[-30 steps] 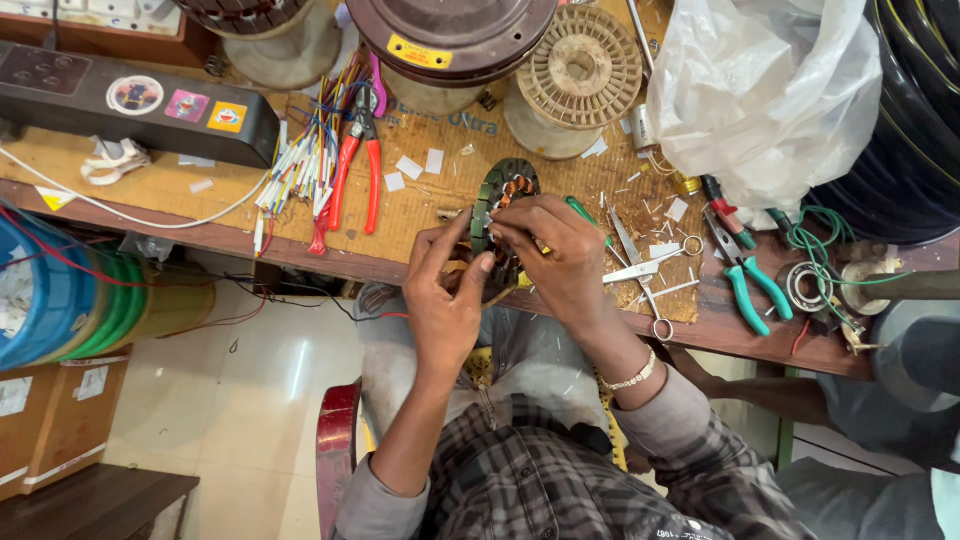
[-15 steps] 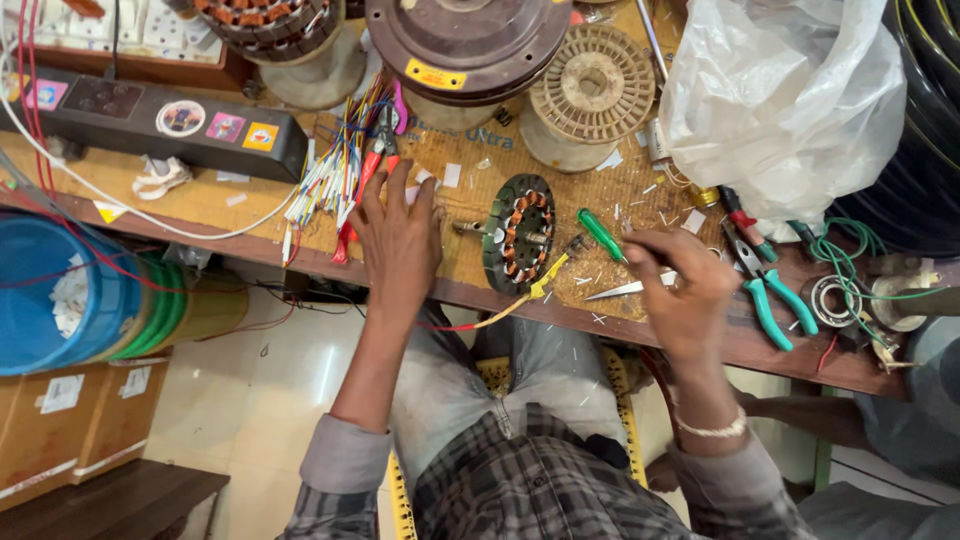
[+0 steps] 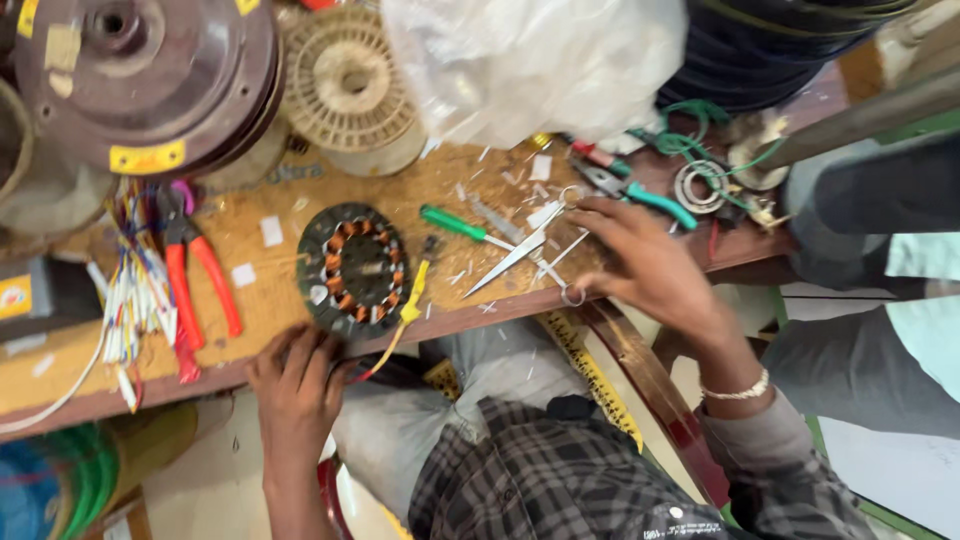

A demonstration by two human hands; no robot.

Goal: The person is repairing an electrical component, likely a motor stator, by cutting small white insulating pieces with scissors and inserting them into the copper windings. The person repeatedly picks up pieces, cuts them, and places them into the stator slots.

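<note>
A round dark stator with copper windings [image 3: 352, 268] lies flat on the wooden bench [image 3: 270, 330]. A yellow and red lead runs from it over the front edge. My left hand [image 3: 300, 385] rests on that edge just below the stator, fingers spread, touching the red lead but gripping nothing. My right hand [image 3: 650, 265] is at the handles of a pair of steel scissors [image 3: 525, 250], fingers closed on them; the blades are apart and point left. A green-handled screwdriver [image 3: 455, 225] lies between the stator and the scissors.
Red-handled pliers [image 3: 195, 285] and a bundle of coloured wires [image 3: 135, 300] lie left of the stator. A motor housing [image 3: 140, 80], a cream spool [image 3: 345, 85] and a white plastic bag [image 3: 530, 60] stand behind. Teal pliers [image 3: 640, 195] lie right. Another person [image 3: 870, 350] sits at the right.
My left hand has drawn back from the bench top to its front edge. My right hand has closed on the scissors' handles. The view has shifted right and closer.
</note>
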